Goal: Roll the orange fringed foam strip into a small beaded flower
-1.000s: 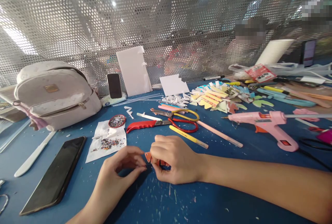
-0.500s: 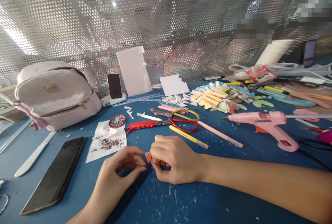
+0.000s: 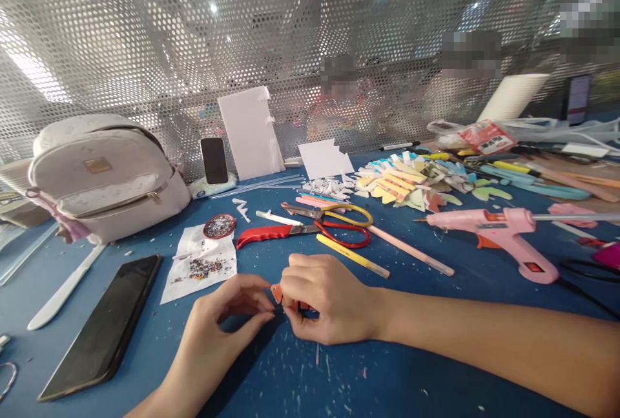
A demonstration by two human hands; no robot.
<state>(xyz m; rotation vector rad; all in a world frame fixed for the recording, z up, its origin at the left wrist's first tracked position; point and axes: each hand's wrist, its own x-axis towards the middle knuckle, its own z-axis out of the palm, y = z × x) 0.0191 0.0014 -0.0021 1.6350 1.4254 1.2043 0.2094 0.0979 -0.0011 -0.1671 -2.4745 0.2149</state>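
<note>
In the head view, the grip of the right hand [image 3: 324,302] is closed around a small orange piece with dark marks [image 3: 276,293], just above or on the blue, speckled surface [image 3: 276,379]. The left hand [image 3: 227,314] is curved, thumb and fingertips nearly meeting beside the piece's pointed end; whether they pinch anything, I cannot tell. The piece looks already shaped (the fingers hide much of it) but, being in hand, probably unfinished. A heap of multicoloured, paper-like cut pieces [image 3: 402,179] suggests much cutting done; the pink plastic glue gun [image 3: 518,240] lies unheld, its part unclear
</note>
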